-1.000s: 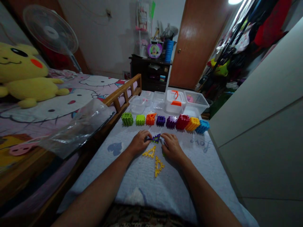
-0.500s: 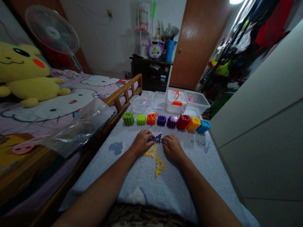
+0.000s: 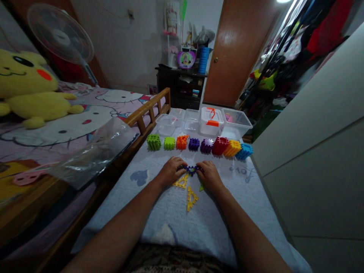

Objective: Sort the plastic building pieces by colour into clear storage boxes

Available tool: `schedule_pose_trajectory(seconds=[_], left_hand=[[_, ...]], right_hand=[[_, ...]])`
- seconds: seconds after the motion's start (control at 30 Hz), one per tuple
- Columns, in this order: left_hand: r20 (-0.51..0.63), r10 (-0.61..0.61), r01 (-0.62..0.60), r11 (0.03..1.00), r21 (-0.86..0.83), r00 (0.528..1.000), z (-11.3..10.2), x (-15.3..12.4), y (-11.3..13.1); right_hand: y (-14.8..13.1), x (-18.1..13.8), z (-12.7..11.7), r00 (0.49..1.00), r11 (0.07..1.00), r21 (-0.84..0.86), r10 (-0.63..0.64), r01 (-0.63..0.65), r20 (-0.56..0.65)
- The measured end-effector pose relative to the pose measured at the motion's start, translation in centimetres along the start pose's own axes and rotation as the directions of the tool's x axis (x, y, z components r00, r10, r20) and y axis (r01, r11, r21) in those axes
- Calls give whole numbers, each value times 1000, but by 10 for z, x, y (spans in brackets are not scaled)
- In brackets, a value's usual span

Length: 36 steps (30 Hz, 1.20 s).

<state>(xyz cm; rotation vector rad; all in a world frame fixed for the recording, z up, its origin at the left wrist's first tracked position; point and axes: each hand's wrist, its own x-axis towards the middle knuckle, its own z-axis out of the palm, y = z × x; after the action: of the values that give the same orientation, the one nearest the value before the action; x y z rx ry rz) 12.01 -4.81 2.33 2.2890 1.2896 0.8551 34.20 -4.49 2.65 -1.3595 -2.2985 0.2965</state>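
Note:
Between my two hands is a dark purple triangular building piece (image 3: 191, 170) with notched edges. My left hand (image 3: 172, 169) pinches its left end, and my right hand (image 3: 209, 174) grips its right end. Just below my left fingers lies a yellow triangular piece (image 3: 182, 182), flat on the cloth. Another yellow triangle (image 3: 192, 198) rests closer to me. A bit of a green piece (image 3: 201, 187) shows beside my right palm, the rest of it hidden under the hand.
Beyond my hands runs a row of colored block stacks, from green (image 3: 154, 142) to blue (image 3: 245, 151). Clear plastic boxes (image 3: 237, 122) and a lidded box with an orange handle (image 3: 211, 120) stand behind. A wooden bed rail (image 3: 149, 110) borders the left, a white cabinet (image 3: 318, 163) the right.
The purple piece has turned so its long edge lies across between both hands. My right fingers have closed on its right end, and more of the green piece shows.

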Motion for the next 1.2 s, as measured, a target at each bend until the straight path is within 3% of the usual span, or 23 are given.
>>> schedule_pose_trajectory(seconds=[0.27, 0.47, 0.6, 0.97, 1.2], left_hand=[[18, -35, 34, 999, 40, 999, -1, -1, 1], [-7, -67, 68, 994, 80, 998, -5, -1, 3], [-27, -103, 105, 990, 91, 994, -6, -2, 2], [-9, -64, 65, 995, 73, 998, -7, -2, 1], [-54, -106, 111, 987, 115, 993, -8, -2, -3]], right_hand=[[1, -3, -5, 1000, 1000, 10, -10, 10, -14], [11, -6, -10, 986, 990, 8, 141, -140, -91], [14, -7, -11, 976, 976, -45, 209, -212, -68], [5, 0, -11, 971, 958, -160, 237, -239, -31], [11, 0, -3, 956, 961, -24, 270, -274, -113]])
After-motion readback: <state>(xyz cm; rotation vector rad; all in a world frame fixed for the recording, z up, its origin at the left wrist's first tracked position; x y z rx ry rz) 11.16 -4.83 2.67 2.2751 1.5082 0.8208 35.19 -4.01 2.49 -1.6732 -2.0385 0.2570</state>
